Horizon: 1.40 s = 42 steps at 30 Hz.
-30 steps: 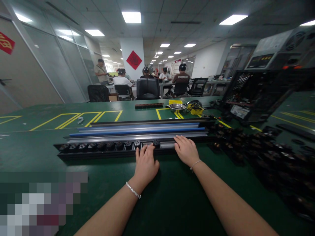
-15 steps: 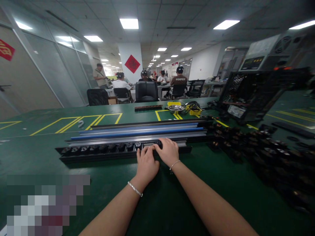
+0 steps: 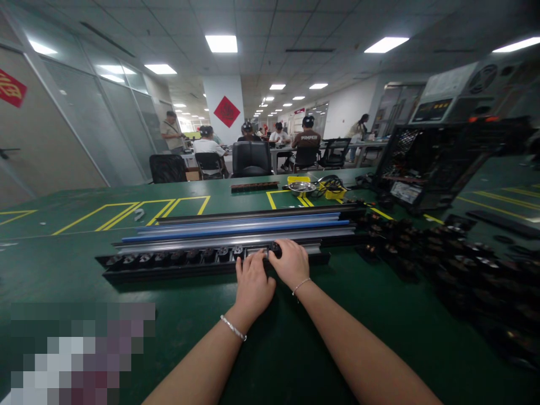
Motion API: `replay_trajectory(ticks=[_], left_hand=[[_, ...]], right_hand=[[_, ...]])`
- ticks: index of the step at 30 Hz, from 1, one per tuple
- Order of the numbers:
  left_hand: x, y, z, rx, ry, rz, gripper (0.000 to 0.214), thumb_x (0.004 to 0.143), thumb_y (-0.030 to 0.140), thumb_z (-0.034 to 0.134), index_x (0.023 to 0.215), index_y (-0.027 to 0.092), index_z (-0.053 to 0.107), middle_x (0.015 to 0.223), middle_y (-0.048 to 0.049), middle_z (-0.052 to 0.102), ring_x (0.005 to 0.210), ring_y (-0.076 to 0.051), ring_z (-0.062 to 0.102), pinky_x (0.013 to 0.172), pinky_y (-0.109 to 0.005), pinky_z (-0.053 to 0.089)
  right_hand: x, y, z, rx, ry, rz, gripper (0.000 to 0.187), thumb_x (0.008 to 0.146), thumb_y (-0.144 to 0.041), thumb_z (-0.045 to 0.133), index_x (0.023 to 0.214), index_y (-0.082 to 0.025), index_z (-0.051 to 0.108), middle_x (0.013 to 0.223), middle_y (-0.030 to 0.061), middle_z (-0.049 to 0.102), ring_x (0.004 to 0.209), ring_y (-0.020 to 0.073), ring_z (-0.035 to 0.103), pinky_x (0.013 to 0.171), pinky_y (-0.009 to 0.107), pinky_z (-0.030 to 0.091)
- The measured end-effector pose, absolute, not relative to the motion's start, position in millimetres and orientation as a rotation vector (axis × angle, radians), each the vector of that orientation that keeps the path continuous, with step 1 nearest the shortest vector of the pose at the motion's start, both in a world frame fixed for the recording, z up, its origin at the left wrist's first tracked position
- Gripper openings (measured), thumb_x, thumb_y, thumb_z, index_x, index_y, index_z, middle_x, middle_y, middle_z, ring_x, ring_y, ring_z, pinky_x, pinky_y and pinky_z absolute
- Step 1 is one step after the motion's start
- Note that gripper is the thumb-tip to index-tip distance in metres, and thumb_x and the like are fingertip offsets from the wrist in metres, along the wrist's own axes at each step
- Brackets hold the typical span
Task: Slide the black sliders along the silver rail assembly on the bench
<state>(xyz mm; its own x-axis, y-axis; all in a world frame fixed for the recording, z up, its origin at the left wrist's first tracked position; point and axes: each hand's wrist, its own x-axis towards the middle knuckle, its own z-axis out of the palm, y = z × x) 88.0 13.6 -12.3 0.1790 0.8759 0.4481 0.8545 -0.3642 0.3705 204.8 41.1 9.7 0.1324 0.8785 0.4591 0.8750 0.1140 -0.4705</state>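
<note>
A long black rail lies across the green table, its channel filled with several small black-and-silver parts. My left hand rests on the rail's near edge with its fingers stretched forward onto it. My right hand sits right beside it, fingers curled over the rail at a small dark part; whether they grip it I cannot make out. Behind the rail lie blue and silver metal profiles.
A heap of small black parts spreads over the table at the right. A black mesh computer case stands at the back right. A metal bowl and yellow boxes sit farther back. Several seated people work at distant tables.
My right hand slid left along the rail, from well to the right until it rests next to my left hand. The left hand has barely moved.
</note>
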Motion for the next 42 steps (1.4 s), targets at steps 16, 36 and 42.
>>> replay_trajectory(ticks=[16, 36, 42], left_hand=[[86, 15, -13, 2.421, 1.763, 0.888, 0.049, 0.069, 0.014, 0.048, 0.118, 0.019, 0.048, 0.132, -0.0082, 0.053, 0.124, -0.025, 0.041, 0.112, -0.054, 0.014], [85, 13, -9, 2.426, 1.759, 0.879, 0.049, 0.069, 0.014, 0.049, 0.117, 0.02, 0.049, 0.131, -0.0083, 0.054, 0.124, -0.024, 0.042, 0.112, -0.054, 0.016], [85, 12, -7, 2.412, 1.763, 0.875, 0.049, 0.068, 0.013, 0.048, 0.117, 0.019, 0.049, 0.131, -0.0079, 0.054, 0.124, -0.025, 0.043, 0.112, -0.053, 0.016]], right_hand=[[212, 42, 4, -1.747, -1.639, -0.015, 0.023, 0.077, -0.031, 0.054, 0.097, -0.022, 0.063, 0.107, 0.005, 0.066, 0.107, 0.0211, 0.053, 0.103, 0.042, 0.021], [222, 39, 8, -1.776, -1.606, -0.007, 0.022, 0.075, -0.028, 0.053, 0.094, -0.021, 0.062, 0.104, 0.0053, 0.066, 0.103, 0.0214, 0.053, 0.102, 0.042, 0.022], [224, 40, 7, -1.791, -1.593, -0.024, 0.022, 0.075, -0.028, 0.051, 0.093, -0.021, 0.062, 0.102, 0.0051, 0.066, 0.102, 0.0211, 0.054, 0.101, 0.042, 0.023]])
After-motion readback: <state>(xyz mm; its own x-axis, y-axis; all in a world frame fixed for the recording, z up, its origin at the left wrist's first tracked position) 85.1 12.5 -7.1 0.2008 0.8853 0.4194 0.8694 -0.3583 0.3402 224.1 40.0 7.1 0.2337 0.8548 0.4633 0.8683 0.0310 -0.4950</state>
